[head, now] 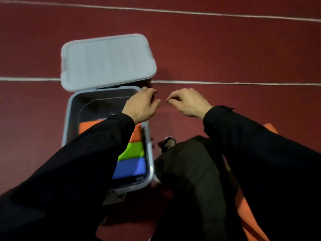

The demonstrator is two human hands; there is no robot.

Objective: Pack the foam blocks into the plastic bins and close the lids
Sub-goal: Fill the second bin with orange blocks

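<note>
So the bin sits on the red floor at nine o'clock from centre, its lid swung up at twelve, not yet closed. Inside lie orange, green and blue foam blocks; the far half looks empty. Another orange piece at three, perhaps a block, waits outside. The left hand and right hand hang loosely curled, holding nothing.

No writing, label, brand or number can be read anywhere in front of me: the bin, its raised lid and the foam blocks are plain, and the floor carries only white lines.
</note>
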